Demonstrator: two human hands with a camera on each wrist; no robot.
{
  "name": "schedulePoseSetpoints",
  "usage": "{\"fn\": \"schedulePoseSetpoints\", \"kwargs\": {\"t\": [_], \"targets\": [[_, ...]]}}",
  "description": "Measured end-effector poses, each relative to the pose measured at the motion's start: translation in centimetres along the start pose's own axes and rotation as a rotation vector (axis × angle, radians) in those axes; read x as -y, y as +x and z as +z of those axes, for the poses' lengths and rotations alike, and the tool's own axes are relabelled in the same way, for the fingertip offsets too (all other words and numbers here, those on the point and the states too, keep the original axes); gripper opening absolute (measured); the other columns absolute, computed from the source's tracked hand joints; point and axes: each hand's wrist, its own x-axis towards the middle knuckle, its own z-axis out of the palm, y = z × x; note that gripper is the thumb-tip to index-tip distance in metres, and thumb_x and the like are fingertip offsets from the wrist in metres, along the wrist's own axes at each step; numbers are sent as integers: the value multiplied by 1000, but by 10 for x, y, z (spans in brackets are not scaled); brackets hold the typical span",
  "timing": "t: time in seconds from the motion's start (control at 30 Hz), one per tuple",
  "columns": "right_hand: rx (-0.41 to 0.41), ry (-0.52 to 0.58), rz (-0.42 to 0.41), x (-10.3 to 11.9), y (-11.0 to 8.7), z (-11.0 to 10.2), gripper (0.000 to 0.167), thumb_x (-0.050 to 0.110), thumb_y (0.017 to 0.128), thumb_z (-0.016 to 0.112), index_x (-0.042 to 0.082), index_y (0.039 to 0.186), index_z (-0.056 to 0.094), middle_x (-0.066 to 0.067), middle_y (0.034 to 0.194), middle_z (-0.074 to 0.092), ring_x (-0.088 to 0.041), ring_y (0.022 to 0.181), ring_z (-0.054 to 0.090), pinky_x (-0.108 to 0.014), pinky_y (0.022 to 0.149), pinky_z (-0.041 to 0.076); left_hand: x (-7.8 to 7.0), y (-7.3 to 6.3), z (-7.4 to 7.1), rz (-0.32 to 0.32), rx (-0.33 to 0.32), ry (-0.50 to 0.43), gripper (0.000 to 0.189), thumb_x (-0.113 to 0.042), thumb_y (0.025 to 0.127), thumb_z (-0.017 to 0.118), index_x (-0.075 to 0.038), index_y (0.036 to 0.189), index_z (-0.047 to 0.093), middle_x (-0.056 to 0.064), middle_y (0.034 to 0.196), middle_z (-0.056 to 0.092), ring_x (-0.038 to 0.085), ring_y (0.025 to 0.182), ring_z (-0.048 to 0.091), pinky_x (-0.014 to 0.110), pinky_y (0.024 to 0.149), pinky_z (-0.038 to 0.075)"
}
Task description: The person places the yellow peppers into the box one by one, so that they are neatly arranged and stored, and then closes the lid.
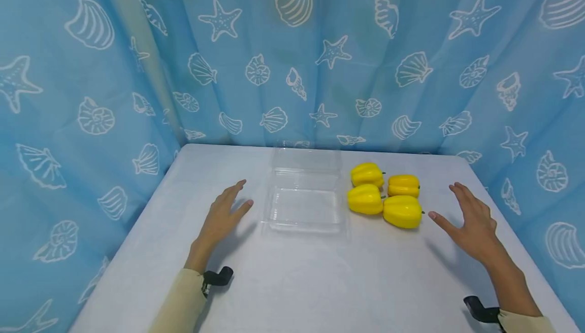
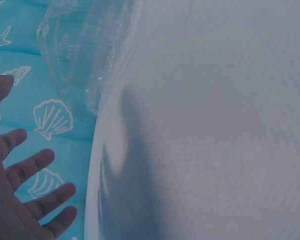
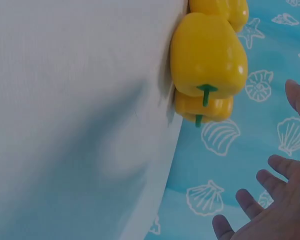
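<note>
My left hand (image 1: 223, 216) hovers over the table left of a clear plastic clamshell box (image 1: 305, 208), its fingers extended and holding nothing. The box lies unfolded, with its lid (image 1: 307, 160) toward the back. To its right sit several yellow bell peppers (image 1: 402, 211) with green stems, grouped closely on their sides. Right of them my right hand (image 1: 473, 225) is held apart from the peppers, thumb and fingers spread. The left wrist view shows the box (image 2: 85, 55) beyond the thumb; in the right wrist view a pepper (image 3: 207, 55) partly hides others.
A white cloth covers the table (image 1: 301, 282). Blue curtains (image 1: 256, 33) with white shell and starfish prints hang behind it and at both sides. Each wrist wears a black camera mount (image 1: 219, 276).
</note>
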Motion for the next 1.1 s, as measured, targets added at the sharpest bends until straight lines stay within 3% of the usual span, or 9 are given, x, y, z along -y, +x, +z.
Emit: {"fn": "schedulePoseSetpoints", "kwargs": {"t": [0.17, 0.33, 0.57, 0.8, 1.1], "targets": [[8, 26, -17, 4, 1, 6, 91, 46, 95, 65, 9, 160, 15, -20, 165, 6, -59, 136, 13, -83, 96, 8, -2, 0, 5, 32, -22, -123, 64, -48, 99, 57, -31, 156, 34, 4, 150, 45, 33, 127, 50, 60, 100, 42], [16, 27, -22, 6, 2, 11, 90, 46, 95, 66, 10, 160, 15, -21, 165, 8, -59, 135, 14, -83, 96, 9, 0, 1, 15, 89, -15, -126, 62, -47, 100, 57, -32, 156, 34, -1, 150, 45, 26, 116, 57, 48, 89, 50], [35, 20, -20, 9, 4, 19, 92, 47, 93, 67, 10, 160, 16, -23, 164, 11, -58, 134, 15, -83, 96, 9, -5, -3, 19, 124, -1, -126, 62, -43, 100, 58, -35, 156, 33, -5, 156, 38, 22, 108, 59, 39, 80, 51], [44, 11, -29, 12, 5, 23, 92, 47, 92, 68, 11, 160, 17, -23, 163, 14, -57, 134, 15, -83, 96, 9, -7, -5, 21, 185, 29, -99, 62, -40, 101, 59, -37, 156, 33, -9, 160, 30, 21, 109, 59, 38, 80, 51], [80, -40, -48, 9, 7, 26, 95, 51, 89, 71, 11, 159, 20, -25, 161, 18, -57, 132, 17, -80, 91, 15, -5, -8, 24, 210, 23, -132, 58, -35, 101, 60, -36, 155, 37, -15, 159, 32, 20, 111, 59, 45, 85, 52]]}}
